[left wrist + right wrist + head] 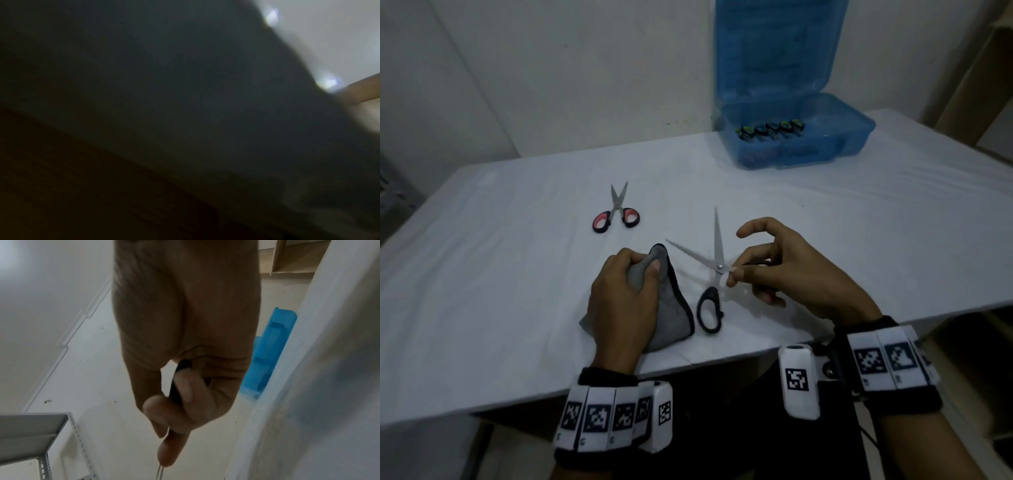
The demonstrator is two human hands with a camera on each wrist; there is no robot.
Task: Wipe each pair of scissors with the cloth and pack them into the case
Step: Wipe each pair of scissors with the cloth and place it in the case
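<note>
Case [791, 144] at the table's [517, 308] far right. Small scissors [616, 212] left of centre. Cloth [671, 308] nearer, beside open scissors [714, 274].

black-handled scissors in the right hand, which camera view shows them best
The head view: the black-handled steel scissors lie spread open, both blades and one loop clear, held by the right hand. The right wrist view shows only a dark handle sliver between fingers. The left wrist view is dark and shows nothing recognisable.

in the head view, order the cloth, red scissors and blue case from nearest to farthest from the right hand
From the right hand:
1. cloth, just to its left, gripped by the left hand
2. red scissors, farther back left
3. blue case, at the table's far edge
</note>
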